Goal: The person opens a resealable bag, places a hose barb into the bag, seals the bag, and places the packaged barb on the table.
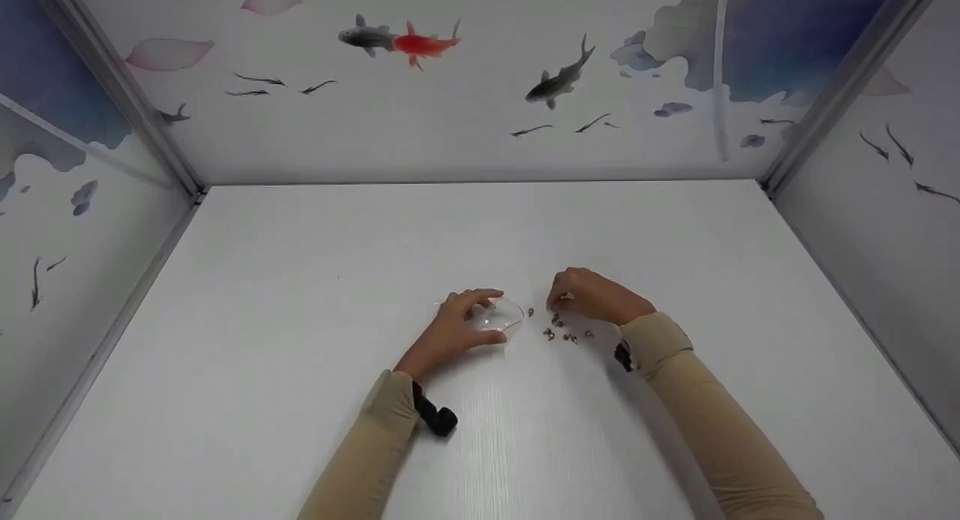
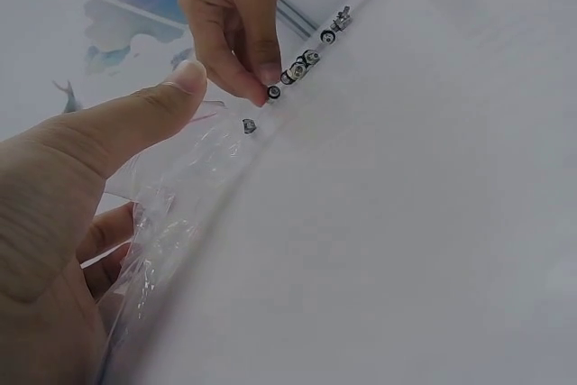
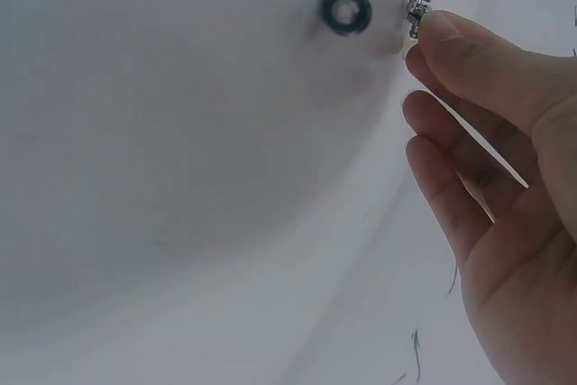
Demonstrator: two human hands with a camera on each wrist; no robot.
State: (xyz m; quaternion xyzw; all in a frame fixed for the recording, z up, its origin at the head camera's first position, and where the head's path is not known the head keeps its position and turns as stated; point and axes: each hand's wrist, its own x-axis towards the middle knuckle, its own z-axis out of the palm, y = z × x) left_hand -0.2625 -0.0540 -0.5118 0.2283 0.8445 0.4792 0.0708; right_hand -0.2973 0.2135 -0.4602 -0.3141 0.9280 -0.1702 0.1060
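A clear plastic zip bag (image 1: pixel 496 315) with a red line along its edge lies on the white table. My left hand (image 1: pixel 459 321) spans it, thumb and index finger extended wide apart; in the left wrist view the other fingers (image 2: pixel 108 233) touch its film. My right hand (image 1: pixel 592 295) is to the right of the bag, thumb and index finger together low over the table. A small silver metal piece with a dark ring (image 2: pixel 273 93) shows at those fingertips. Several similar metal pieces (image 1: pixel 550 334) lie scattered below that hand. One metal piece (image 1: pixel 531 311) sits between hand and bag.
The white table (image 1: pixel 300 280) is enclosed by a back wall (image 1: pixel 465 130) and side walls printed with fish and petals. Metal frame posts (image 1: pixel 847 92) rise at the corners. Black wrist straps (image 1: pixel 435 415) are on both sleeves.
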